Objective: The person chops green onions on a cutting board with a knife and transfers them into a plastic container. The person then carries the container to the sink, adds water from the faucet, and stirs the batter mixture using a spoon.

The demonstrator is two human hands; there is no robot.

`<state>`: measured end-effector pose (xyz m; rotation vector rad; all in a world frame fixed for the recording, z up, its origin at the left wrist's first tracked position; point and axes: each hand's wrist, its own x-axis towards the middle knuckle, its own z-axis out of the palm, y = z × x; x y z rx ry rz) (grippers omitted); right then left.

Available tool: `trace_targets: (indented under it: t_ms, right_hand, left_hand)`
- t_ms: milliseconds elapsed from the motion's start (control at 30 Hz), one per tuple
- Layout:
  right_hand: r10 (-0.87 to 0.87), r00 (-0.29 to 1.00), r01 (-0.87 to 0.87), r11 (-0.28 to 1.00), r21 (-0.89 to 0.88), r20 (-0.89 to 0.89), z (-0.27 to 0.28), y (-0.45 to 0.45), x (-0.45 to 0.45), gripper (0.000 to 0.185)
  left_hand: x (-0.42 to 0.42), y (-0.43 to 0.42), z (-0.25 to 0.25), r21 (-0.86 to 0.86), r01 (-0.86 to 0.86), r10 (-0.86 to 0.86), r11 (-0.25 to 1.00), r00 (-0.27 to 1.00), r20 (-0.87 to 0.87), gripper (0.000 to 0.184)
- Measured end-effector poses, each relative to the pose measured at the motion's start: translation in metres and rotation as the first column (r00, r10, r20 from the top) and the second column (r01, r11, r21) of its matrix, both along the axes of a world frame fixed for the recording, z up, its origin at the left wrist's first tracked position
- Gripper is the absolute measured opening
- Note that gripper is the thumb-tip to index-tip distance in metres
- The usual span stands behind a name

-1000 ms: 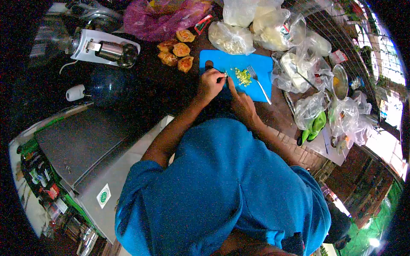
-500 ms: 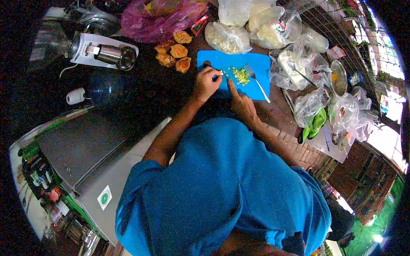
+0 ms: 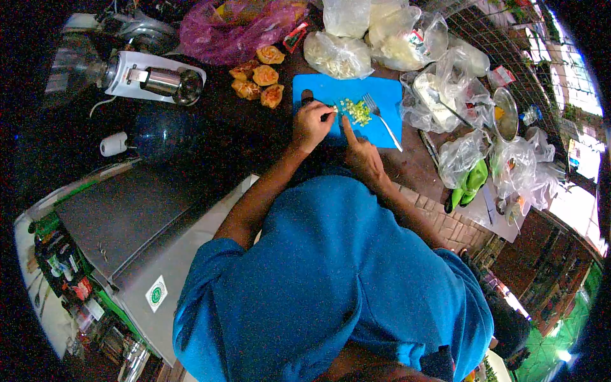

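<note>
On a blue cutting board (image 3: 385, 89) lies a small heap of chopped green and pale pieces (image 3: 356, 111), which look like spring onion. My left hand (image 3: 312, 125) is closed at the board's left part, pinching the short whitish end of a stalk (image 3: 334, 109). Just right of it, my right hand (image 3: 363, 155) is closed with the index finger stretched forward along a knife; its handle is hidden in the palm and only a bit of the narrow blade shows. A fork (image 3: 383, 121) rests on the board, right of the heap, tines pointing away from me.
Several filled pastry cups (image 3: 265, 76) sit left of the board, near a purple plastic bag (image 3: 238, 32). Clear bags (image 3: 337, 56) of pale food stand behind it. To the right are an open white container (image 3: 436, 94), a metal bowl (image 3: 505, 114) and a green bundle (image 3: 471, 183).
The chopped heap has grown and spread a little toward my left hand. My left hand has shifted slightly right; the right hand stays almost in place.
</note>
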<state>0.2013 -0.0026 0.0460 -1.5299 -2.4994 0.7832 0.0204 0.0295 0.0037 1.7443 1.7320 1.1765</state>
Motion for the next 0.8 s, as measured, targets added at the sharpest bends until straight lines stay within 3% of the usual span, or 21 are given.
trace_targets:
  t_ms: [333,533,800]
  right_hand:
    - [0.004,0.998,-0.003,1.0,0.019,-0.067,0.004,0.0,0.0,0.077]
    - [-0.016,0.999,0.01,0.988,-0.153,-0.036,0.005,0.009,-0.004,0.079]
    - [0.04,0.999,-0.039,0.998,-0.04,0.014,0.006,0.004,-0.001,0.079]
  left_hand:
    - [-0.001,0.001,0.009,0.027,0.0,0.0,1.0,1.0,-0.012,0.012]
    - [-0.002,0.001,0.008,0.029,0.019,-0.019,0.999,1.0,0.003,0.011]
    - [0.001,0.0,0.007,0.011,-0.011,0.01,1.0,1.0,0.027,0.01]
